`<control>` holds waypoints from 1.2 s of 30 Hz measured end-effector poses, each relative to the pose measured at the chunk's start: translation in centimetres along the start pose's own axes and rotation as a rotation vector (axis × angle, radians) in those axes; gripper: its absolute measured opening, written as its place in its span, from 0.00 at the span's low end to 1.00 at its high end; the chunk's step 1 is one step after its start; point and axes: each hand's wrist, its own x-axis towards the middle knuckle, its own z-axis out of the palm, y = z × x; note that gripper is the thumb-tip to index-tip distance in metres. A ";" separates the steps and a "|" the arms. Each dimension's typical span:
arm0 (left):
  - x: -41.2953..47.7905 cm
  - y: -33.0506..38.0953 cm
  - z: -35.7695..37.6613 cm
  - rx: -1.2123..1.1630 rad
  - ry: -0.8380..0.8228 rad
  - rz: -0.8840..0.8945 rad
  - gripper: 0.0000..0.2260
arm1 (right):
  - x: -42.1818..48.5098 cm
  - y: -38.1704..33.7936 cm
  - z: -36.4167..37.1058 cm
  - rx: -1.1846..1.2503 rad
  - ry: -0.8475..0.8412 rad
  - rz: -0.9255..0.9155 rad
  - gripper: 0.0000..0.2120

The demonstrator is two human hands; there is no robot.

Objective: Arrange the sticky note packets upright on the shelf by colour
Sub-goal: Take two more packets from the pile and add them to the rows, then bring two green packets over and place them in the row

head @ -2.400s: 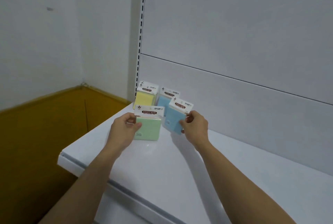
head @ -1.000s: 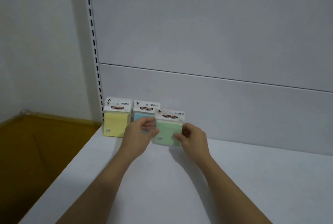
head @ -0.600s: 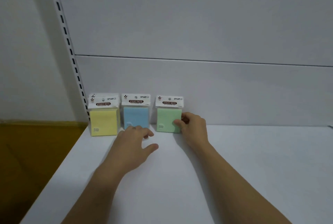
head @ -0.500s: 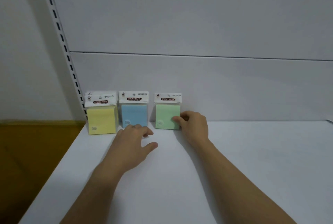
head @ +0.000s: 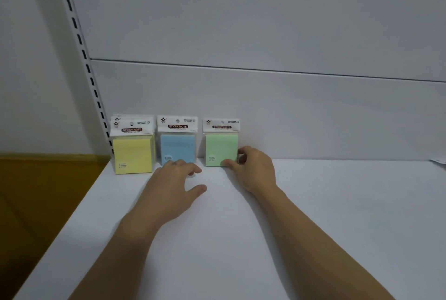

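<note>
1. Shelf (head: 241, 239) of plain white ran out from the foot of the slotted upright (head: 82, 51), along a grey back panel (head: 289, 111)
2. Nearest the upright, just beside its foot, stood the yellow packet (head: 133, 152), upright and facing out; a second header card showed close behind it
3. Next out from the upright stood the blue packet (head: 177, 145), also upright, a narrow gap from the yellow one
4. Farthest from the upright stood the green packet (head: 220, 147), upright against the panel, with a wider gap from the blue
5. At the green packet's lower corner away from the upright, the right hand (head: 253, 169) pinched it, thumb on the front face and fingers curled round the side edge
6. Toward the upright from there, the left hand (head: 173, 186) lay palm down and loose, fingers spread, holding nothing; its fingertips reached the foot of the blue packet, though contact could not be told
7. Beyond the upright, below shelf level, lay a brown surface (head: 43, 191); a white scrap (head: 438, 161) sat well away from the upright, by the panel
</note>
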 end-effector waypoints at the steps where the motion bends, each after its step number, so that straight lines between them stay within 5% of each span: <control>1: 0.0 0.1 0.0 0.002 0.000 0.003 0.18 | -0.2 0.2 -0.2 0.015 0.008 0.007 0.21; 10: 2.1 4.6 -0.6 0.062 -0.001 0.222 0.25 | -3.3 1.2 -8.0 -0.242 0.049 -0.133 0.38; 17: 4.5 9.4 -2.3 0.137 -0.009 0.344 0.31 | -5.3 2.3 -15.1 -0.473 0.055 -0.065 0.39; 36: 1.5 30.2 0.0 0.127 -0.045 0.663 0.32 | -15.7 11.7 -32.7 -0.532 0.194 0.232 0.37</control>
